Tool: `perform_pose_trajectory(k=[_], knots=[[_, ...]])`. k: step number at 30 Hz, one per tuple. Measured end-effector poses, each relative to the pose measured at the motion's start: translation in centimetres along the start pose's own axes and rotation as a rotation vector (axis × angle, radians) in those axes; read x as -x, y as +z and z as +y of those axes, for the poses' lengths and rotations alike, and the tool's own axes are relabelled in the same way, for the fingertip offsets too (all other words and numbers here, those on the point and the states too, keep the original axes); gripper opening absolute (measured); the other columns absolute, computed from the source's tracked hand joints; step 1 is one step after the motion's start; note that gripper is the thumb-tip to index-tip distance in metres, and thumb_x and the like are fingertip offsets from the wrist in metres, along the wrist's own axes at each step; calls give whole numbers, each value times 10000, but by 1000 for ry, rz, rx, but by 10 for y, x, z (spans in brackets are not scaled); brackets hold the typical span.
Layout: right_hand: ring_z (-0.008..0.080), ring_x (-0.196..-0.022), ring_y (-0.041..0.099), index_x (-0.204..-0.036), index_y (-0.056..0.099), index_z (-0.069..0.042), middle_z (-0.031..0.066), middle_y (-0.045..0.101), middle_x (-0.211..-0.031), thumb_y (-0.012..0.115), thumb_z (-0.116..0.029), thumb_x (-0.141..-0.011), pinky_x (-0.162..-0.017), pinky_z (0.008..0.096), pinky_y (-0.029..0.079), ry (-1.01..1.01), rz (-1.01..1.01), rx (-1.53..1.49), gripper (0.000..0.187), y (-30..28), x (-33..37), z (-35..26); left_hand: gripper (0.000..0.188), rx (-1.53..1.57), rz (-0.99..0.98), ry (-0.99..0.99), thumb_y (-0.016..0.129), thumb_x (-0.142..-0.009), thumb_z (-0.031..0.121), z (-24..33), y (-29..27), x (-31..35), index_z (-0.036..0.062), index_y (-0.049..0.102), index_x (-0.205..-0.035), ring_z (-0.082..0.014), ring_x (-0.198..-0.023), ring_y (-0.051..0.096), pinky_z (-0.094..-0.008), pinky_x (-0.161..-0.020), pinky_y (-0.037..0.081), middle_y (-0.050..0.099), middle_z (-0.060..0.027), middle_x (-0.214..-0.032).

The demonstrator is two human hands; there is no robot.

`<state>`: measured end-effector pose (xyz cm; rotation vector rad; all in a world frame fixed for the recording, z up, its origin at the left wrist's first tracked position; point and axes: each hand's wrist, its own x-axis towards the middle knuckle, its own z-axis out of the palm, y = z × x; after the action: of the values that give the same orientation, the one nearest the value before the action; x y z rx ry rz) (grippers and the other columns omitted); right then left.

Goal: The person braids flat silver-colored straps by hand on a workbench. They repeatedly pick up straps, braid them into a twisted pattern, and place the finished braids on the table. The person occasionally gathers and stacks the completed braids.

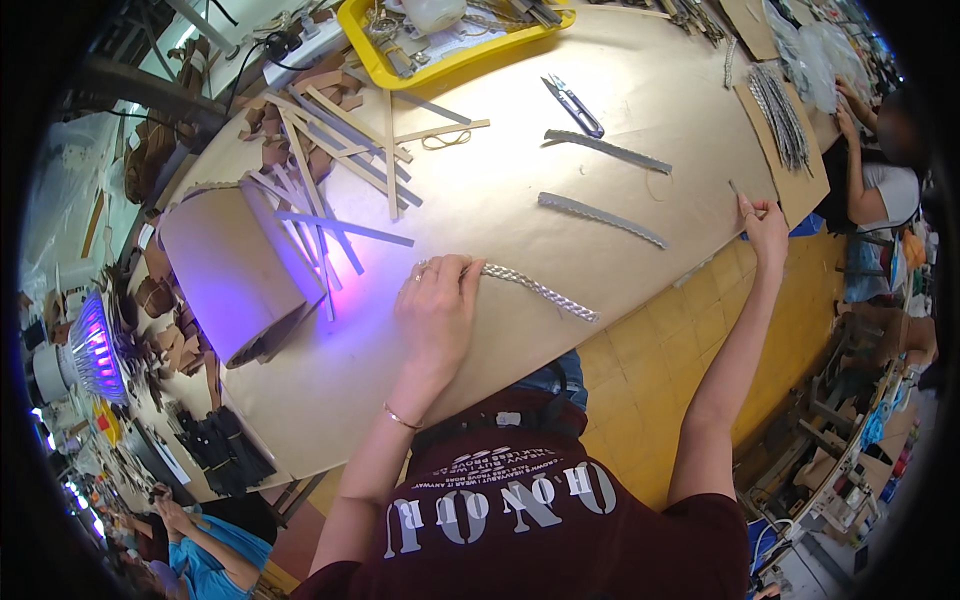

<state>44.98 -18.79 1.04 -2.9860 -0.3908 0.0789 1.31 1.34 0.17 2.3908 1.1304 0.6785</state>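
My left hand is closed on one end of a silvery braided strap, whose free end lies on the paper-covered table. Out to the right, my right hand pinches a small thin greyish piece above the table's right edge; its kind is too small to tell. Between my hands and farther back lie two flat grey strips with scalloped edges, a nearer strip and a farther strip. Beyond them rests a pair of thread snips.
A yellow tray of small parts stands at the back. Left are loose tan and grey strips and a rolled brown sheet. A bundle of braided straps lies on cardboard at the right, near a co-worker.
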Motion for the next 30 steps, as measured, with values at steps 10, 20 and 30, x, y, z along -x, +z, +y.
perform_pose_trajectory(k=[10,20,30], knots=[[290,-833,666,-924,691,-51,124,699,-865,673,-445,-893,-715,414,495,-58,-155,216,396,-27,-10,-16,343,-105,-73,283,725,-841,161,4,9,26,64,671,-1166,-331,-1131,600,-429,-947,484,603,-172,-1234],[61,-736,492,-910,604,30,17,549,-752,656,-126,-952,-655,227,426,-432,-321,-808,170,-73,173,-120,626,-155,-391,194,656,-889,383,17,10,55,216,460,-1459,-451,-1418,302,-528,-1141,298,280,-342,-1513],[100,-692,495,-892,624,27,32,588,-758,599,-129,-958,-604,266,420,-715,-688,-572,171,-2,250,-166,539,-49,-300,167,535,-889,204,26,19,63,64,423,-1397,-367,-1423,349,-451,-1173,265,423,-286,-1446]])
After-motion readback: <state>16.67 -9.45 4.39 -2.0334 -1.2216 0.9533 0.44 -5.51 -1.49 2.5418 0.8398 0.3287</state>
